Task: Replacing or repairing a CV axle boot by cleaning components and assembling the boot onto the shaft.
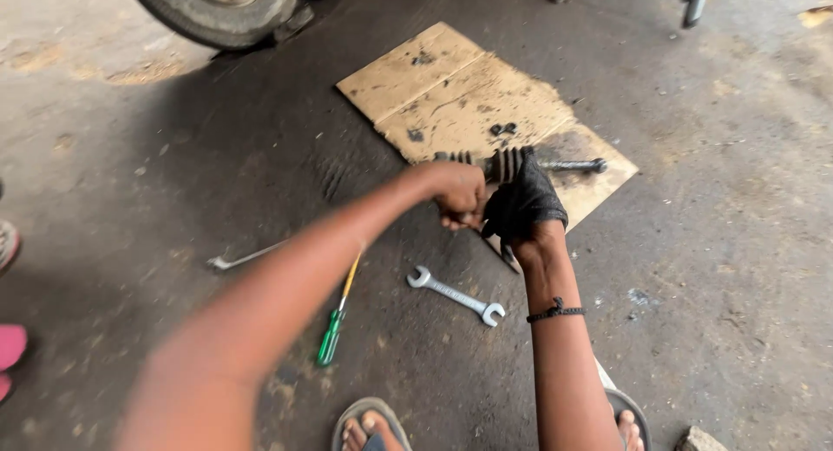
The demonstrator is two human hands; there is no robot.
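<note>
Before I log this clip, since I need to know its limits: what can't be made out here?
All in the head view:
- Middle of the ribbed rubber boot and shaft: covered by the left hand and right hand.
- Tyre: cut off by the top edge.
- Small dark bits on the cardboard: too small to identify.
- Screwdriver tip: hidden behind the left forearm.

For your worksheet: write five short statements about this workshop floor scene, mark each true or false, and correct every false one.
1. Both hands, left hand and right hand, hold a ribbed rubber boot on a metal rod. True.
2. The screwdriver has a red handle. False: green.
3. A spanner lies on the floor. True.
4. The cardboard sheet leans upright against the tyre. False: it lies flat on the ground.
5. The right wrist is bare. False: it wears a dark band.
</note>
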